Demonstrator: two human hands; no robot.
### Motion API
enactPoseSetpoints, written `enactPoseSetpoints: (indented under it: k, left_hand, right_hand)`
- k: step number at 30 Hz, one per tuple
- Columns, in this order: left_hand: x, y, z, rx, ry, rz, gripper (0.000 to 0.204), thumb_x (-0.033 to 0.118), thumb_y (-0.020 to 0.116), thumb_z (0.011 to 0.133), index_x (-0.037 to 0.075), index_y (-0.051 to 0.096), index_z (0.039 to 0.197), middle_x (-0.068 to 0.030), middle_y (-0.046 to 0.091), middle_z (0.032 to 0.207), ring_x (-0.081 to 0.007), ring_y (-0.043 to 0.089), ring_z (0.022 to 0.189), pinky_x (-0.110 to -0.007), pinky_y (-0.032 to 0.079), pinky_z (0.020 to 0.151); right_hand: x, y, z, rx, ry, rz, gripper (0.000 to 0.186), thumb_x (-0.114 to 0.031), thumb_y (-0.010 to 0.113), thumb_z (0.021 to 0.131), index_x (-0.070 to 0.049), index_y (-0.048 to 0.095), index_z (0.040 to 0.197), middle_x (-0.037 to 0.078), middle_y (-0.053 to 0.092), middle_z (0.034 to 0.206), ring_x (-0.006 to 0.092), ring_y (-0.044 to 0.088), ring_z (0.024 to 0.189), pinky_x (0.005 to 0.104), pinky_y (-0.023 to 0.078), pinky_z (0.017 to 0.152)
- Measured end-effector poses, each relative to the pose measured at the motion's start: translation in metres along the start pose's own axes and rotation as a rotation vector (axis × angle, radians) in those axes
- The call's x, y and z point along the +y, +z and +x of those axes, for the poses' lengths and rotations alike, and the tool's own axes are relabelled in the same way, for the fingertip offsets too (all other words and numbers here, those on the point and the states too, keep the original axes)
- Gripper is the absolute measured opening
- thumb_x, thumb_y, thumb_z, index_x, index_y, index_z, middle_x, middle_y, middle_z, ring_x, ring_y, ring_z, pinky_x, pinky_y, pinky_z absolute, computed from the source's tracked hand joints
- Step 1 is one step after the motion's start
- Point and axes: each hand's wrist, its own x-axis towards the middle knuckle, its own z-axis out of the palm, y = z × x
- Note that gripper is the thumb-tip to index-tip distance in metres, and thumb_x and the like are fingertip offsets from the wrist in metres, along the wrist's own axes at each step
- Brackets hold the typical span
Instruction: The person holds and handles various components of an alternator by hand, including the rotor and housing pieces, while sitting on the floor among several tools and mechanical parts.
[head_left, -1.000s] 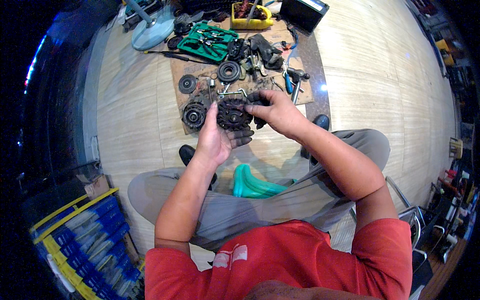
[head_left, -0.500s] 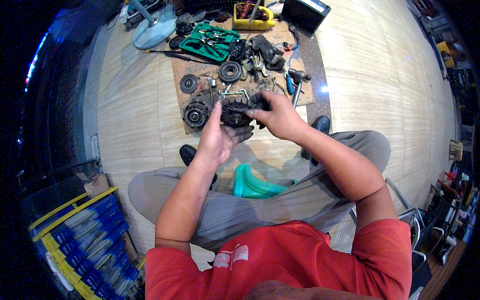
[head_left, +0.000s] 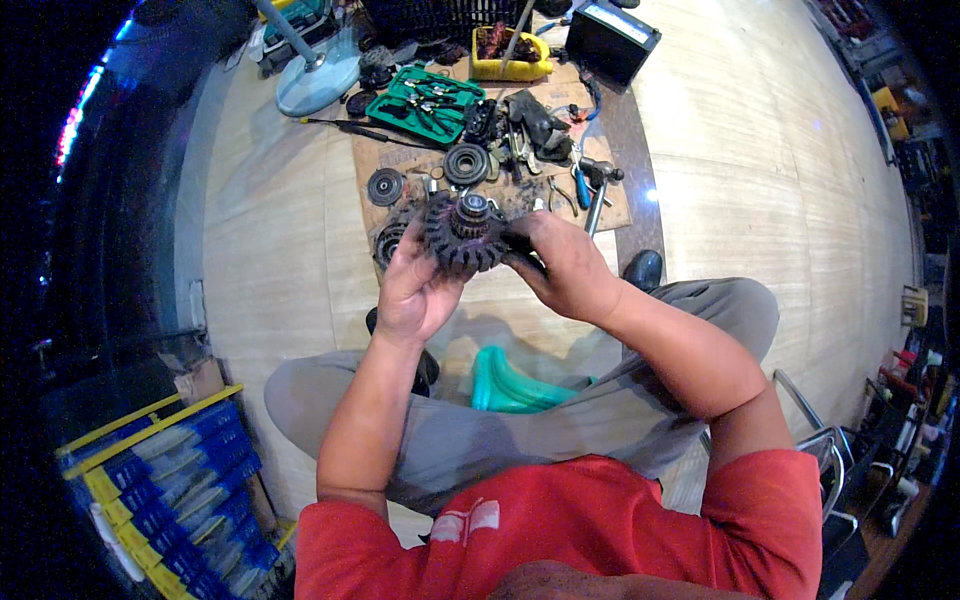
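Observation:
Between my two hands is a blackened rotor [head_left: 463,232], with claw-like teeth round its edge and a shiny bearing on the shaft end facing up. My left hand [head_left: 415,290] holds its left and lower side, the fingers partly hidden behind it. At its right edge, my right hand [head_left: 560,262] grips it with sooty, bent fingers. Partly covered by my left hand is a dark round housing [head_left: 388,243] on the cardboard [head_left: 375,155]. Beyond the rotor lie a grooved pulley [head_left: 466,164] and a flatter dark disc [head_left: 385,186].
Farther off are a green tool case [head_left: 425,105] with pliers, a dark glove [head_left: 540,125], a hammer [head_left: 600,185] and a blue-handled screwdriver [head_left: 581,188]. A yellow container [head_left: 510,66], a black battery [head_left: 612,42] and a fan base [head_left: 318,80] stand behind. Between my legs is a green plastic stool [head_left: 520,385].
The rotor has been tipped so its bearing end now faces up toward me. My left hand has shifted left, its fingers moving round behind the rotor. The whole view has moved slightly.

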Motion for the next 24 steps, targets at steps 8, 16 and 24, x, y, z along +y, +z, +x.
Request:
enactPoseSetpoints:
  k: [8, 16, 24]
  left_hand:
    - [0.0002, 0.0066, 0.0010, -0.099, -0.099, -0.051, 0.070, 0.014, 0.065, 0.087, 0.018, 0.031, 0.148, -0.0114, 0.041, 0.146, -0.0334, 0.041, 0.134, -0.052, 0.039, 0.107]
    - [-0.0040, -0.0012, -0.0012, -0.081, -0.096, -0.058, 0.069, 0.014, 0.061, 0.090, 0.019, 0.026, 0.150, -0.0132, 0.039, 0.147, -0.0347, 0.041, 0.134, -0.053, 0.039, 0.107]
    - [-0.0037, 0.0012, -0.0012, -0.036, -0.101, -0.010, 0.069, 0.012, 0.066, 0.087, 0.012, 0.030, 0.147, -0.0141, 0.043, 0.143, -0.0327, 0.045, 0.130, -0.051, 0.040, 0.106]
  right_hand:
    - [0.0057, -0.0074, -0.0021, 0.025, -0.111, -0.074, 0.032, -0.007, 0.068, 0.075, -0.002, 0.051, 0.102, 0.016, 0.054, 0.086, 0.0360, 0.057, 0.078, 0.0425, 0.049, 0.066]
    - [0.0031, -0.0089, -0.0024, 0.044, -0.103, -0.068, 0.032, -0.007, 0.067, 0.075, -0.002, 0.051, 0.103, 0.016, 0.053, 0.087, 0.0358, 0.057, 0.078, 0.0425, 0.049, 0.065]
    - [0.0048, -0.0058, -0.0042, 0.001, -0.014, -0.036, 0.035, -0.006, 0.068, 0.075, -0.001, 0.051, 0.104, 0.018, 0.054, 0.090, 0.0376, 0.057, 0.081, 0.0431, 0.048, 0.068]
